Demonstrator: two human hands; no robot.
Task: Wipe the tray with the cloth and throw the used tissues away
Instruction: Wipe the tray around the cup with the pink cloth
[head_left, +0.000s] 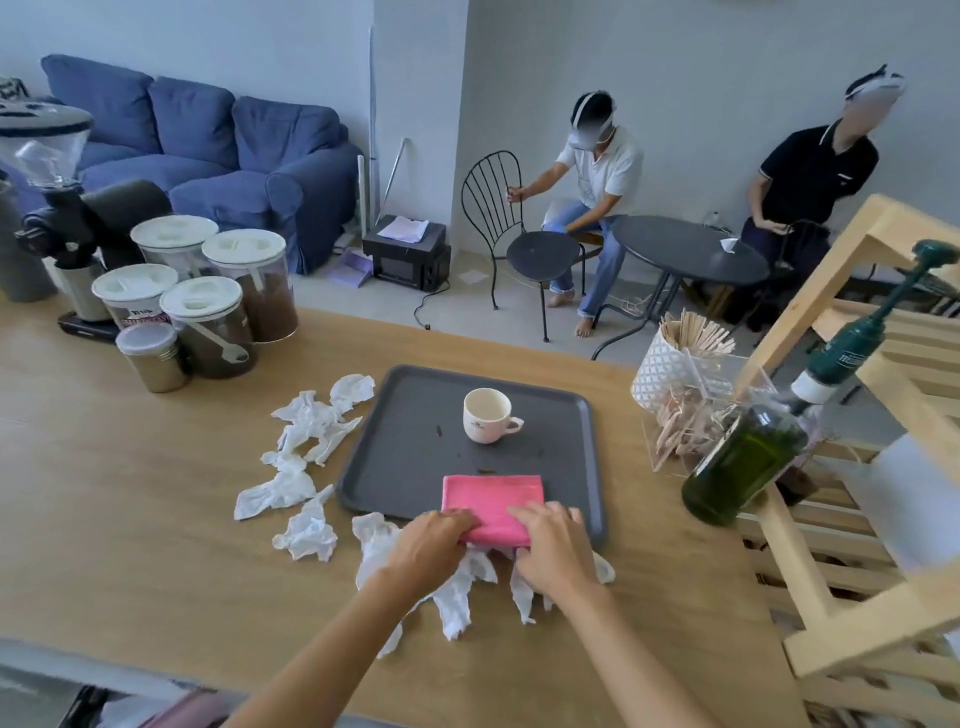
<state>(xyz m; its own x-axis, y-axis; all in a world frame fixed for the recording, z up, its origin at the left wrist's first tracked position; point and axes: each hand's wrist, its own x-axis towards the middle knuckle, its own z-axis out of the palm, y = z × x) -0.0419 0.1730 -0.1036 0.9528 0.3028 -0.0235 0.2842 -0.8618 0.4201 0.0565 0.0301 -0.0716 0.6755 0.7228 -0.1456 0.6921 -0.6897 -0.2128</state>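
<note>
A dark grey tray lies on the wooden counter. On its near edge rests a folded pink cloth. My left hand grips the cloth's near left corner and my right hand holds its near right side. A white cup stands upright on the tray's far half, with small dark crumbs around it. Several crumpled white tissues lie on the counter left of the tray, and more tissues lie under my hands at the tray's near edge.
Lidded jars and a coffee grinder stand at the far left. A green bottle, a stir-stick holder and a wooden rack crowd the right. Two people sit beyond the counter by a round table.
</note>
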